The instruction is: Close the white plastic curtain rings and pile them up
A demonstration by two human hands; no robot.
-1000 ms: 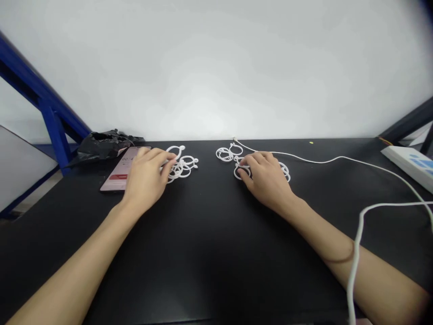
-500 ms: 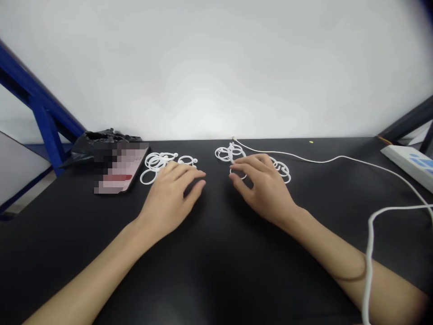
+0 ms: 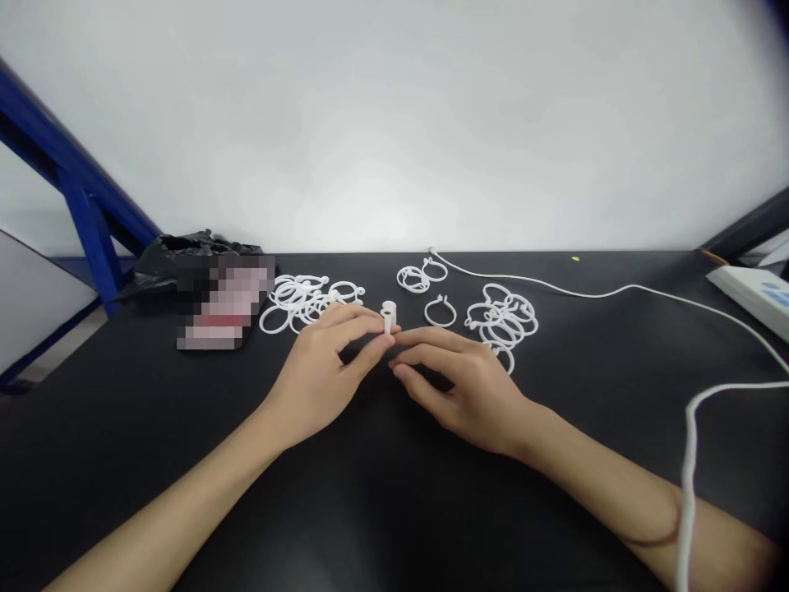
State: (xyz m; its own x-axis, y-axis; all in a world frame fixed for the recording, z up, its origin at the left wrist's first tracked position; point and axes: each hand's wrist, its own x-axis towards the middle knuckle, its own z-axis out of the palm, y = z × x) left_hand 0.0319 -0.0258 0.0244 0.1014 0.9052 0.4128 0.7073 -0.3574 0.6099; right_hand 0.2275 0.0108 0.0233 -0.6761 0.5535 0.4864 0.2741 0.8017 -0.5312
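My left hand (image 3: 320, 370) pinches a small white plastic piece (image 3: 388, 314) upright between thumb and fingers. Just to its right, my right hand (image 3: 462, 378) has its index fingertip against or very close to the base of that piece. Its thumb and middle finger meet at their tips, and whatever may be between them cannot be made out. Behind my left hand lies a pile of white curtain rings (image 3: 283, 292) with small eyelets, partly covered by the fingers. A second pile of curtain rings (image 3: 502, 321) is behind my right hand. One single curtain ring (image 3: 440, 323) lies between.
A few more rings (image 3: 412, 279) lie at the back middle. At the left are a partly blurred phone (image 3: 228, 300) and a crumpled black bag (image 3: 160, 263). A white cable (image 3: 548, 290) runs right towards a white box (image 3: 749, 292); another strand crosses my right forearm.
Both hands have come together in the middle. The left, empty before, now grips the white piece. The right has shifted left and nearer, its fingers closing, uncovering the rings behind it.
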